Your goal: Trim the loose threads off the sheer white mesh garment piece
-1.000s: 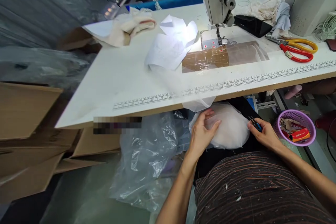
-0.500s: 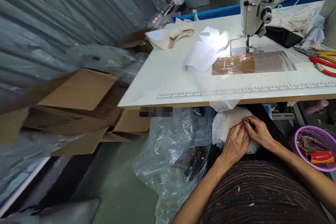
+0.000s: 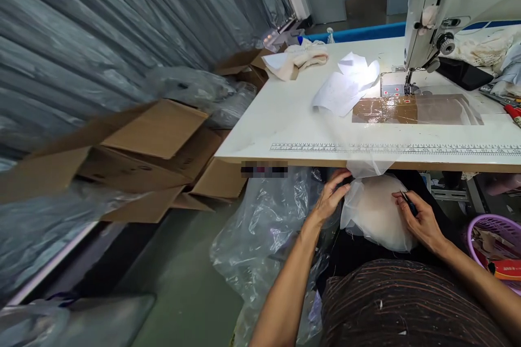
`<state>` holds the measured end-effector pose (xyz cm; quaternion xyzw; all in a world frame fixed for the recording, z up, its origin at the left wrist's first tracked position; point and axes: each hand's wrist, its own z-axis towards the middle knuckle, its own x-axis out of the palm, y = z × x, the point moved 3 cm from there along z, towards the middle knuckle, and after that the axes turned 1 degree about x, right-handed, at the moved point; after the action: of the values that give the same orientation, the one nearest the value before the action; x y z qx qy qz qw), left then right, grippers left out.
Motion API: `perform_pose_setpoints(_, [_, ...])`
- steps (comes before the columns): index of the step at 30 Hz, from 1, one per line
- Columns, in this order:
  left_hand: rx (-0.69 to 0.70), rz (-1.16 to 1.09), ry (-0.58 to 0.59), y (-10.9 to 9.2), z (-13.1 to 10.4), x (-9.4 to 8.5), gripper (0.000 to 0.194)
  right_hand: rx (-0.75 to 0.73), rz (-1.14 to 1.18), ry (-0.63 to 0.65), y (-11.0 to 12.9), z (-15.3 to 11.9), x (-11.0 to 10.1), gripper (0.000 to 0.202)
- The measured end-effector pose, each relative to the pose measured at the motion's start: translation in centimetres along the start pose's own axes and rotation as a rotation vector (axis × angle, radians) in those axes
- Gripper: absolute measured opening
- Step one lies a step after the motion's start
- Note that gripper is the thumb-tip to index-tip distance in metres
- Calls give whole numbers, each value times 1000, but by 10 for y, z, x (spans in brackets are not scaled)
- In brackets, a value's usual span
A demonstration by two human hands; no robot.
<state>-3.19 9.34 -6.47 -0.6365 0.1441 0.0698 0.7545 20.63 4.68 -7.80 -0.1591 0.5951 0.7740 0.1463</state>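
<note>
Across the lap lies a piece of sheer white fabric (image 3: 372,211) with a beige rounded part showing through it. My right hand (image 3: 421,219) is closed around small dark thread snips (image 3: 410,205), their thin metal tip pointing up and left over the fabric's right side. At the fabric's left, just below the table edge, is my left hand (image 3: 331,195); its fingers and thumb are apart and it grips nothing I can see. A translucent strip of cloth (image 3: 370,165) hangs over the table edge between the hands.
A sewing machine (image 3: 427,16) stands on the white table (image 3: 260,130), with white fabric pieces (image 3: 345,84) left of its needle. Clear plastic bags (image 3: 260,233) and an open cardboard box (image 3: 154,130) lie to the left. A purple basket (image 3: 494,222) stands at right.
My left hand has moved off the fabric, left and up toward the table edge. My right hand still holds the thread snips. The view has swung left.
</note>
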Motion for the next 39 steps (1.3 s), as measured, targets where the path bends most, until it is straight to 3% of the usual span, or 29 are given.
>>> perform_pose_setpoints(2, [-55,-56,102,5,12,2,34,-59,-9,-16,12,-1,-6,27])
perform_pose_setpoints(5, [-59,-52,156,-3,16,6,29,-138,0,-22,28,0,-9,23])
perform_pose_setpoints(9, [-92,-48,197,-22,-1,4,32,-177,56,39,43,7,2,25])
perform_pose_setpoints(12, [-171,-73,232,-34,-19,-1,34,-110,180,173,48,13,18,44])
perform_pose_setpoints(14, [-208,-118,222,-41,-29,-3,36,-23,284,307,52,13,29,49])
perform_pose_setpoints(16, [-243,-169,202,-46,-36,-3,36,68,340,417,56,12,37,38])
perform_pose_setpoints(19, [-299,-234,176,-50,-43,-2,37,125,332,457,62,8,37,31])
perform_pose_setpoints(23, [-410,-333,190,-47,-50,0,57,89,301,457,66,5,31,31])
perform_pose_setpoints(27, [-468,-354,163,-46,-51,1,47,80,242,509,68,7,30,31])
perform_pose_setpoints(32, [-311,-304,36,-51,-48,-1,35,-90,28,458,73,18,25,39])
perform_pose_setpoints(36, [-405,-258,58,-49,-51,-2,36,-196,-88,481,75,29,28,49])
perform_pose_setpoints(39, [-401,-233,78,-49,-53,-3,36,-222,-106,513,75,34,37,47])
